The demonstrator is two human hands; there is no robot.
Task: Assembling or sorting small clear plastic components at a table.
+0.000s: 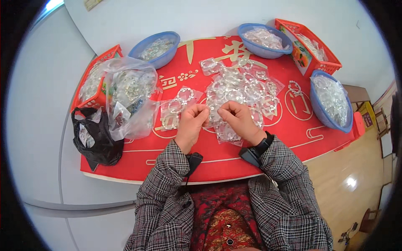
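Where clear packets (240, 90) heap, left hand (190, 123), right hand (238, 119) pinching one, red mat (293, 125).

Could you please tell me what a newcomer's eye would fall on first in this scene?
Probably the bright red patterned table cover filling the middle. On it lies a heap of small clear plastic packets with rings, where the left hand and right hand pinch a packet between them. Blue round plastic bowls and orange baskets line the far edge.
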